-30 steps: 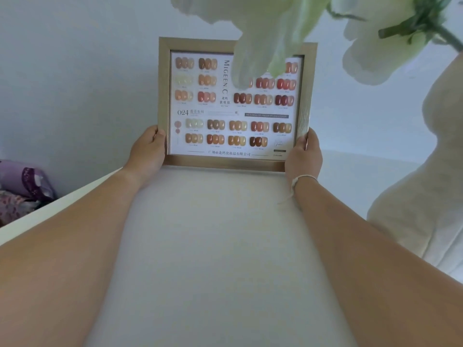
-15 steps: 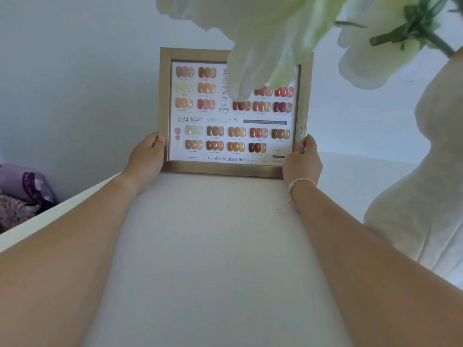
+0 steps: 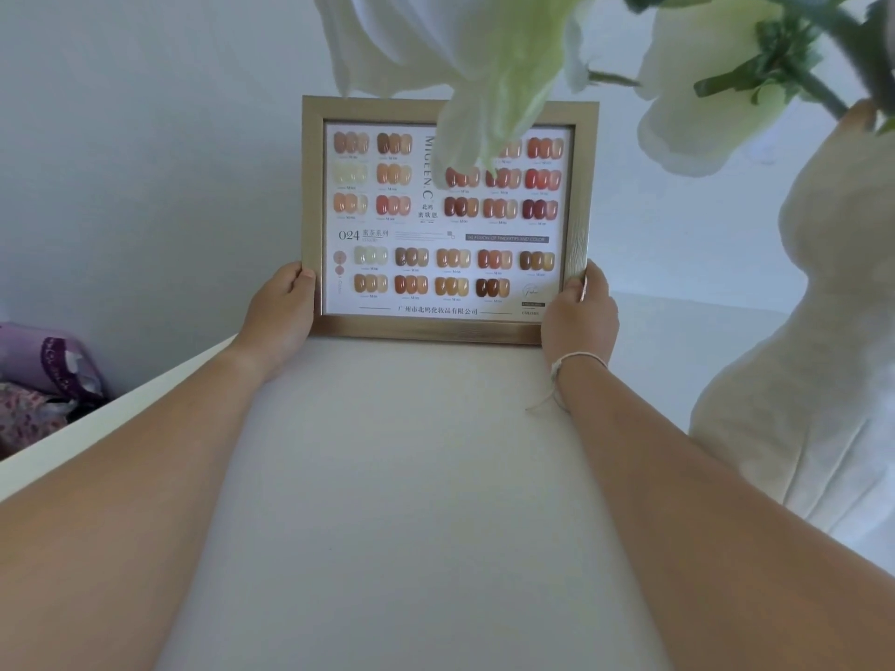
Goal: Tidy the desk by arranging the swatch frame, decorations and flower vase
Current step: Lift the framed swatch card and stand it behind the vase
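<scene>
The swatch frame (image 3: 443, 329), a light wooden frame with rows of nail colour samples, stands upright at the back of the white desk (image 3: 411, 477), close to the wall. My left hand (image 3: 281, 312) grips its lower left edge, and my right hand (image 3: 578, 314) grips its lower right edge. The white flower vase (image 3: 823, 380) stands at the right. Its white flowers (image 3: 484, 65) hang close to the camera and cover part of the frame's top.
A pale wall (image 3: 145, 162) rises right behind the frame. Off the desk's left edge lie purple patterned packets (image 3: 43, 370). A thin string bracelet (image 3: 571, 365) sits on my right wrist.
The frame has come down slightly and a little nearer, its bottom edge now at the desk surface. Both hands keep hold of its lower sides.
</scene>
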`<state>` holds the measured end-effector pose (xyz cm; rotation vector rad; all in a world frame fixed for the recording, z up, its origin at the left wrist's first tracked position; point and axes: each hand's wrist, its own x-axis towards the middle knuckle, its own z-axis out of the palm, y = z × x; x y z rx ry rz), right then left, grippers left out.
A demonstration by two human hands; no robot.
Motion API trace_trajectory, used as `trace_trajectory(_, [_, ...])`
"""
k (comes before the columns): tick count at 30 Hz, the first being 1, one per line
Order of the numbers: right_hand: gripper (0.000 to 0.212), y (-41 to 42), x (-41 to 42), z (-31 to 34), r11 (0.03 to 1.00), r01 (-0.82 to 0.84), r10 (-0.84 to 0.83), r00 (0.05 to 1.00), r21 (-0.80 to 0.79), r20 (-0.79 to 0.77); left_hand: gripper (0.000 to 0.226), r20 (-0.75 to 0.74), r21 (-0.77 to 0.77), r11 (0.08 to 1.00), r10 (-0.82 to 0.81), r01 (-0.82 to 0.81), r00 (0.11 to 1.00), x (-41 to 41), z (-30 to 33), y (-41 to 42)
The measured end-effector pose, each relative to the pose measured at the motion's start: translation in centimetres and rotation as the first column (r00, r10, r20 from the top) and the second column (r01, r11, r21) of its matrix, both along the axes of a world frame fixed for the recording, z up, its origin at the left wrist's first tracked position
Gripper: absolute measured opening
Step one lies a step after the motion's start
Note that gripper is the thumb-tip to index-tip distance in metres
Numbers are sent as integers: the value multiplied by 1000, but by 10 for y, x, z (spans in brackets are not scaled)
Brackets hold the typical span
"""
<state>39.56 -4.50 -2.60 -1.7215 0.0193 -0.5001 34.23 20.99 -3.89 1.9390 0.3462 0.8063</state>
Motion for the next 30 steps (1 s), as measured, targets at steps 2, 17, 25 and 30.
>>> trace_trajectory(2, [42, 0, -4, 1, 1000, 31, -31, 999, 3, 10, 24, 21, -17, 1000, 1, -1, 1000, -3, 0, -1])
trace_trajectory(17, [41, -10, -83, 1, 967, -52, 102, 976, -249, 191, 41, 0, -93, 994, 55, -55, 998, -78, 1, -33])
trace_trajectory(25, [41, -41, -166, 3, 905, -202, 292, 936, -375, 199, 38, -37, -16, 999, 30, -30, 999, -161, 3, -94])
trace_trajectory(30, [39, -80, -216, 6, 853, -253, 368, 912, -456, 183, 37, -59, 45, 999, 5, -3, 998, -208, 5, -140])
